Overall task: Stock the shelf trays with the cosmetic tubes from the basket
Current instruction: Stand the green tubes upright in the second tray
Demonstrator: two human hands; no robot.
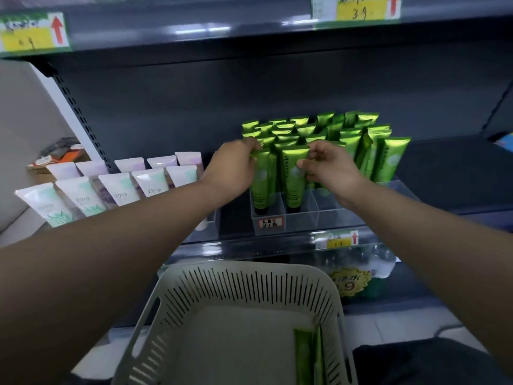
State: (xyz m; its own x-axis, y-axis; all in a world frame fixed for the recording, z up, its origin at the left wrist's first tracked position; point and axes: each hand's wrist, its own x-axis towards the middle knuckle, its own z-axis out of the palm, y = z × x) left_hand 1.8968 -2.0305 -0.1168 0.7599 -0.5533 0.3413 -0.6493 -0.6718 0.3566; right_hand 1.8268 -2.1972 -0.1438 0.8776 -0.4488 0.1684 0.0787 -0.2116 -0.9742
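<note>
Dark grey shelving fills the view, with yellow price labels on the rail above. The person's left hand pinches the crimped top of the front-left tube. The right hand curls its fingers on the top edge of the neighbouring tube. Both tubes stand cap-down in the front compartments of the clear tray.

Behind them, rows of upright green tubes pack the tray, while the front compartments to the right look unfilled. Below, the pale slotted basket shows mostly bare floor, with only a few remaining tubes against its right wall. Stocking therefore seems close to done. White tubes stand in rows to the left on the same shelf.
</note>
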